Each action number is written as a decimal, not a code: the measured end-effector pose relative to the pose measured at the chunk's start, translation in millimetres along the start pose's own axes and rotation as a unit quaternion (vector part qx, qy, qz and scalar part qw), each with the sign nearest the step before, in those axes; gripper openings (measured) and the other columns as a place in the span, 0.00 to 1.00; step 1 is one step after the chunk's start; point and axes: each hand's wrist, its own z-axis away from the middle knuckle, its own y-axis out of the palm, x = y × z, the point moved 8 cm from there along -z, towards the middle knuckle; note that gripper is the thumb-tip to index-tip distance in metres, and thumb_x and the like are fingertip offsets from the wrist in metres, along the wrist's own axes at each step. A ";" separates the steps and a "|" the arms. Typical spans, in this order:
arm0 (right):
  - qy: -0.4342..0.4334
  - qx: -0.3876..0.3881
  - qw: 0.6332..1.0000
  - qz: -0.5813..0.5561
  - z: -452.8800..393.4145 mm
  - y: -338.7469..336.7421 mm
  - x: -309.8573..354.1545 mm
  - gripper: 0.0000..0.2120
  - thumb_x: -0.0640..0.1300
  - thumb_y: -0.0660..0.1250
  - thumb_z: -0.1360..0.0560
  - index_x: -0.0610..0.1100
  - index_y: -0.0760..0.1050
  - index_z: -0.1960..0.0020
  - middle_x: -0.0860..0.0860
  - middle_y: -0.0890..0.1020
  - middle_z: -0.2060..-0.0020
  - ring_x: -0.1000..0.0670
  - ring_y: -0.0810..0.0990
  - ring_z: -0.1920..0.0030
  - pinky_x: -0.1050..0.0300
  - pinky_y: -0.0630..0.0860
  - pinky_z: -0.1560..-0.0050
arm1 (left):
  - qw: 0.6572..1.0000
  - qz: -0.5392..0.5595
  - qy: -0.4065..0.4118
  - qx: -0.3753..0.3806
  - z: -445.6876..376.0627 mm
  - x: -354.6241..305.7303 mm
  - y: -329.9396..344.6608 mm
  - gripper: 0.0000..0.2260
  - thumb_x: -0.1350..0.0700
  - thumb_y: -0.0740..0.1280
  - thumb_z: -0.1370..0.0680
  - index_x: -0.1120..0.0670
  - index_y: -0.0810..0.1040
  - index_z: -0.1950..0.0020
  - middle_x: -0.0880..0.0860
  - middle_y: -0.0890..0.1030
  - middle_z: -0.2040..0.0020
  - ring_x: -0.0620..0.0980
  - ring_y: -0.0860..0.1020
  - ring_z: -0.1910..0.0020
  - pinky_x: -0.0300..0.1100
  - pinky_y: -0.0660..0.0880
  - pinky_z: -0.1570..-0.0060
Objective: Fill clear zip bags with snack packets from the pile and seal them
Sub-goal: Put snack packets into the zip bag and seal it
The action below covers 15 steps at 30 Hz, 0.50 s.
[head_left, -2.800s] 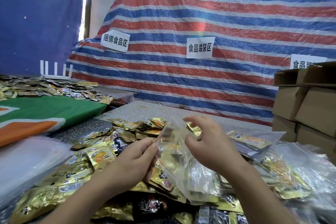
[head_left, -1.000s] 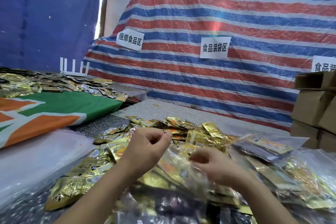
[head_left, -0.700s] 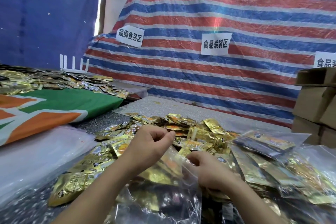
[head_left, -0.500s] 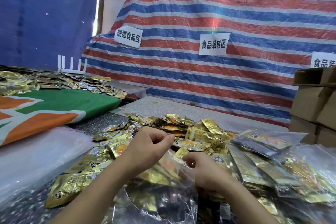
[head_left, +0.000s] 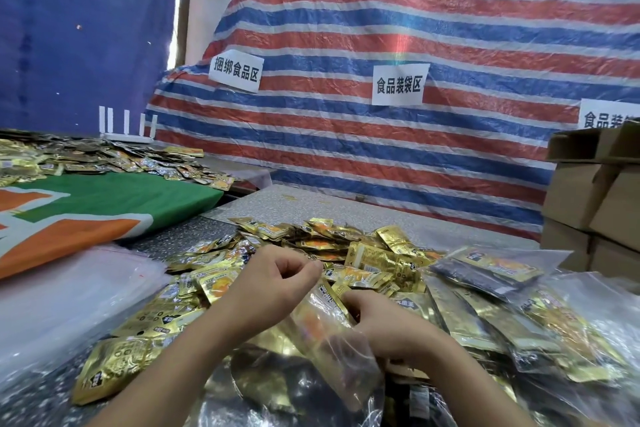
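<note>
A: In the head view, what do the two hands do?

B: The left hand (head_left: pixel 273 282) is above the clear zip bag (head_left: pixel 332 333). Its thumb and first finger are pressed together at the top edge of the bag, so its grip is a narrow pinch on the bag. The other fingers are curled.

A: And the right one?

B: The right hand (head_left: pixel 384 322) is lower, with curled fingers, and it holds the same bag from the right side. One gold packet (head_left: pixel 329 295) stands tilted at the mouth of the bag, between the two hands. I cannot tell if the mouth is closed.

A: Where is the pile?

B: The pile of snack packets (head_left: pixel 349 246) lies on the bench (head_left: pixel 311 204) just behind the hands and spreads to the left and to the right. To the right lie filled bags (head_left: pixel 491 270), touching the pile.

A: What else is there?

B: A green and orange cloth (head_left: pixel 104 204) is at the left, with more packets (head_left: pixel 104 159) behind it. Cardboard boxes (head_left: pixel 595 191) stand at the right edge. A striped tarp (head_left: pixel 415 28) hangs behind, with white paper signs (head_left: pixel 400 84) on it.
</note>
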 end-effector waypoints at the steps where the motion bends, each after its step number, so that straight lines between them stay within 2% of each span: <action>1: 0.005 0.003 1.000 -0.026 -1.6 1.7 -1.2 0.19 0.56 0.77 0.35 0.47 0.76 0.51 0.54 0.81 0.58 0.55 0.77 0.62 0.58 0.74 0.63 | 1.000 -0.003 -0.001 -0.001 0.1 0.7 -0.2 0.23 0.49 0.64 0.24 0.55 0.61 0.75 0.46 0.59 0.76 0.43 0.58 0.76 0.34 0.57 0.73; 3: 0.012 -0.004 0.996 -0.090 -4.2 1.4 -3.8 0.12 0.44 0.76 0.29 0.47 0.78 0.47 0.50 0.84 0.55 0.51 0.84 0.59 0.54 0.81 0.58 | 1.000 0.001 -0.004 -0.007 0.4 1.9 -1.1 0.23 0.49 0.64 0.24 0.58 0.62 0.74 0.48 0.60 0.75 0.44 0.58 0.76 0.34 0.57 0.73; 5: 0.022 -0.058 0.983 -0.173 -3.7 -12.6 -7.9 0.13 0.39 0.74 0.28 0.46 0.77 0.45 0.47 0.86 0.55 0.50 0.86 0.59 0.53 0.82 0.58 | 1.000 0.008 -0.003 -0.021 1.1 0.8 -3.5 0.23 0.50 0.64 0.24 0.57 0.61 0.74 0.47 0.60 0.76 0.44 0.58 0.76 0.34 0.57 0.73; 7: 0.028 -0.140 0.949 -0.281 1.4 -36.4 -12.9 0.14 0.39 0.75 0.29 0.45 0.78 0.45 0.48 0.87 0.57 0.50 0.86 0.61 0.53 0.80 0.62 | 0.999 0.005 0.003 -0.040 1.1 -0.4 -7.0 0.23 0.52 0.65 0.22 0.54 0.60 0.74 0.45 0.59 0.76 0.43 0.58 0.76 0.33 0.58 0.73; 9: 0.026 -0.189 0.895 -0.404 8.1 -57.4 -17.0 0.14 0.39 0.73 0.27 0.41 0.76 0.43 0.44 0.87 0.57 0.44 0.87 0.61 0.50 0.81 0.63 | 0.999 -0.004 0.006 -0.049 0.3 -0.7 -7.7 0.25 0.56 0.66 0.20 0.51 0.61 0.74 0.44 0.60 0.77 0.42 0.60 0.76 0.33 0.59 0.73; 12: -0.019 -0.192 0.817 -0.544 16.6 -78.7 -10.0 0.16 0.38 0.67 0.23 0.36 0.73 0.37 0.36 0.84 0.48 0.39 0.85 0.54 0.47 0.82 0.60 | 0.998 -0.024 0.013 -0.064 0.0 -1.9 -7.1 0.24 0.58 0.66 0.20 0.49 0.65 0.75 0.44 0.63 0.77 0.41 0.62 0.76 0.32 0.60 0.72; 15: -0.103 -0.150 0.776 -0.603 24.7 -90.1 10.5 0.20 0.39 0.66 0.25 0.37 0.73 0.34 0.36 0.83 0.43 0.42 0.85 0.51 0.51 0.83 0.58 | 0.996 -0.033 0.029 -0.078 1.9 -5.2 -6.7 0.22 0.55 0.66 0.20 0.49 0.66 0.74 0.44 0.65 0.78 0.41 0.64 0.76 0.32 0.61 0.73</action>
